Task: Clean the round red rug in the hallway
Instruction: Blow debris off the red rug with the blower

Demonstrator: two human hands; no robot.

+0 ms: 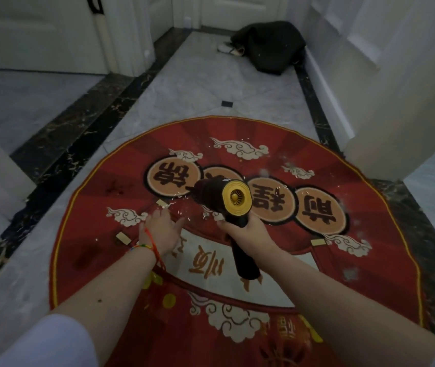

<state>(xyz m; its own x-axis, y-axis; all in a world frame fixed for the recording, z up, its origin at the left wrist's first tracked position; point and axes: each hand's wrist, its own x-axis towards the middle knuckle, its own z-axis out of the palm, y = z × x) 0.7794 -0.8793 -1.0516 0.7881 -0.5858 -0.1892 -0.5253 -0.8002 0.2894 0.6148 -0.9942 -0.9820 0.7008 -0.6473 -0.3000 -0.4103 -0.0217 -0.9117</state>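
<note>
Gripped in the right hand [248,235]: the dark handle of a dark handheld vacuum with a round gold rear grille [221,198], fingers curled round the handle, nozzle pointing away toward 11 o'clock above the rug. Spread and relaxed, holding nothing: the left hand [159,230], palm down just over the rug at 9 o'clock from the vacuum, a red cord and a multicoloured string bracelet [146,246] on its wrist.

Beneath both hands, filling the lower middle of the view: the round red rug with gold border, cream clouds and orange medallions bearing dark characters [237,260]. Under it and running toward 12 o'clock: grey marble floor with a black veined border strip [184,83]. At 12 to 1 o'clock, far down the hallway against the white wall: a crumpled dark bag or cloth [269,46], with a pale shoe [228,49] touching its left side. At 10 o'clock: a white panelled door [38,30].

Scattered across the rug: small white paper shreds [176,205], thickest near the left fingertips, and a few small gold rectangular slips [123,237].
</note>
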